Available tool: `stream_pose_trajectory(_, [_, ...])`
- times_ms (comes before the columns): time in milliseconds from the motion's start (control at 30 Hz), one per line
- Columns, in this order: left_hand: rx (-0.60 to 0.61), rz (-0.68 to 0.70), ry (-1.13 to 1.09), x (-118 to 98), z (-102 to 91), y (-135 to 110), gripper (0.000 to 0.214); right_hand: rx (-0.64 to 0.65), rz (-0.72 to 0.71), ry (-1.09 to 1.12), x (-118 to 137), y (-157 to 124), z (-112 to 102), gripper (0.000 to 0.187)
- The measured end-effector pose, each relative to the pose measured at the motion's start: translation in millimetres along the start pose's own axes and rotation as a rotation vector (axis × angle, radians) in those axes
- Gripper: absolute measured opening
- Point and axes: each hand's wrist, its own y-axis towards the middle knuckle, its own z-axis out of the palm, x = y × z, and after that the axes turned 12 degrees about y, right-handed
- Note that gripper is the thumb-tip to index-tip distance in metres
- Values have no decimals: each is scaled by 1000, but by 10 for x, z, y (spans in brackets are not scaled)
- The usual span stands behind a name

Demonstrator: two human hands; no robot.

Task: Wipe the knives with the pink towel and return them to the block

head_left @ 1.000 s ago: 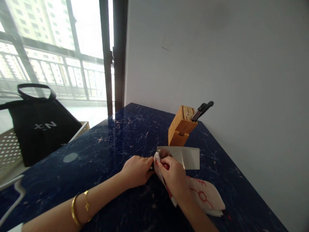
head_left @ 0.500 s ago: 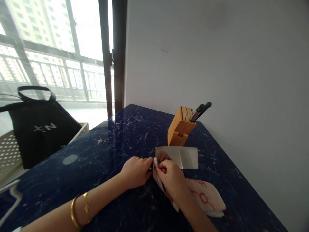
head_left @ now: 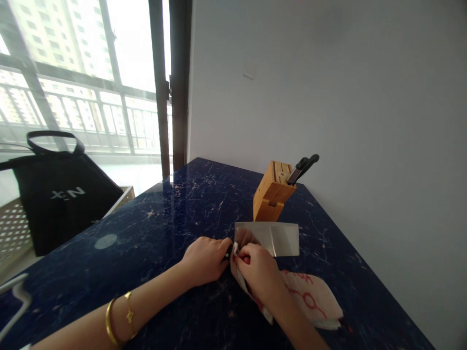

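A cleaver point(head_left: 280, 238) with a broad shiny blade is held over the dark blue marbled table, its blade pointing right. My left hand point(head_left: 206, 260) is wrapped round its black handle, most of which the fingers hide. My right hand point(head_left: 260, 272) is closed on a white cloth point(head_left: 310, 296) with red markings. It presses a bunched part of this cloth against the handle end of the blade. The rest of the cloth trails under my right forearm onto the table.
Behind the blade stands a wooden knife block point(head_left: 272, 192) with black-handled knives point(head_left: 302, 167) in it. A black bag point(head_left: 69, 194) sits by a perforated basket point(head_left: 14, 226) at the left. A grey wall borders the table point(head_left: 204, 194) at the back right.
Almost nothing differs. The bunched cloth in my right hand has shifted very slightly at the base of the blade; my left hand stays on the handle.
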Motion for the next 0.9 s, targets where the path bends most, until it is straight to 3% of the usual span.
stream_pose_trajectory(167, [0, -4, -11, 5, 9, -1, 22, -90, -55, 21, 39, 21, -42, 25])
stream_pose_trajectory(367, [12, -6, 0, -2, -9, 1, 16, -40, -48, -22, 9, -3, -1, 18])
stream_pose_trajectory(567, [37, -13, -20, 3, -2, 7, 24, -101, -97, 5, 31, 26, -18, 27])
stream_pose_trajectory(900, [22, -8, -6, 11, -31, 1, 18, 32, -67, -69, -47, -12, 7, 16])
